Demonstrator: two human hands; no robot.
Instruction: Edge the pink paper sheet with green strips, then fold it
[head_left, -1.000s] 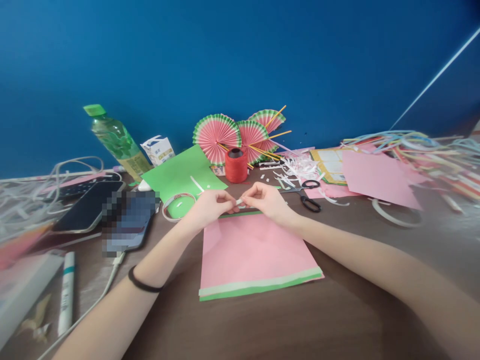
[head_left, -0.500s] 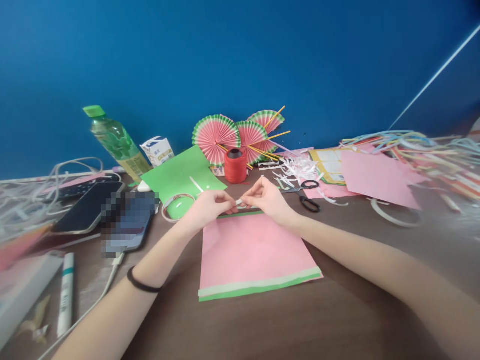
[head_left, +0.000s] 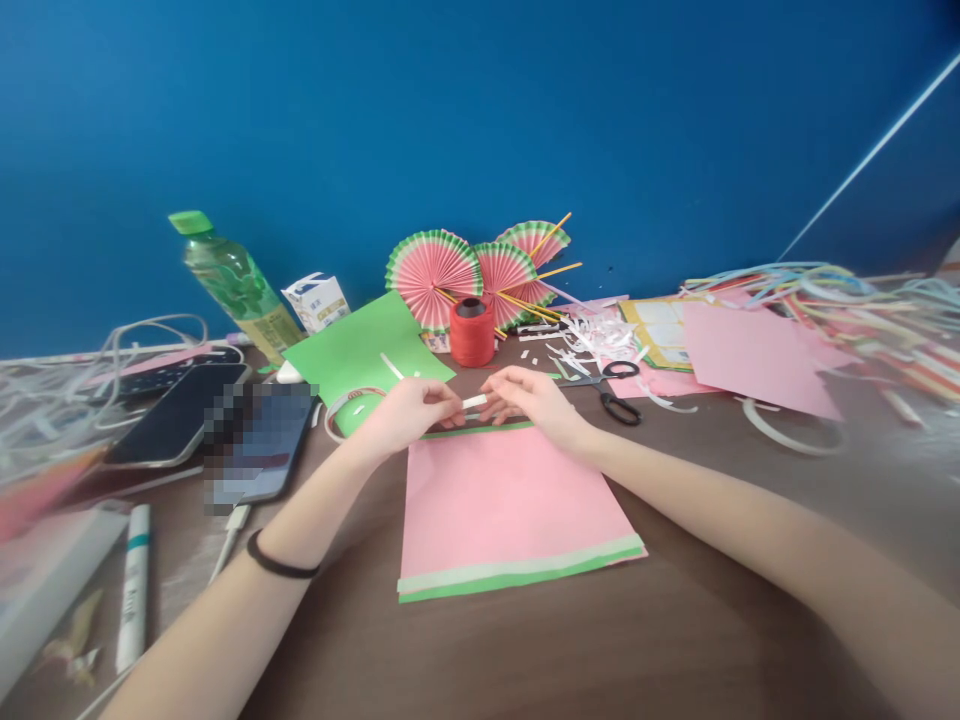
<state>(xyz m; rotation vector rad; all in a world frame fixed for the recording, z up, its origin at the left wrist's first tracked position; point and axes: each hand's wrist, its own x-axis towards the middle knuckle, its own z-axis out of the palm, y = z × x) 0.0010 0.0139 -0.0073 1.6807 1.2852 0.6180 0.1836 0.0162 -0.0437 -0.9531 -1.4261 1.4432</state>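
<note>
Head view: the left hand [head_left: 412, 410] pinches a small white strip [head_left: 474, 401] between thumb and fingertip, just past the far edge of a pink sheet [head_left: 510, 500] with white and green bands along its near edge. The right hand [head_left: 531, 402] is relaxed, fingers parted beside the strip's free end; whether they touch it I cannot tell. Beyond stands a red thread spool [head_left: 472, 338], pleated fans [head_left: 429, 268] behind it
</note>
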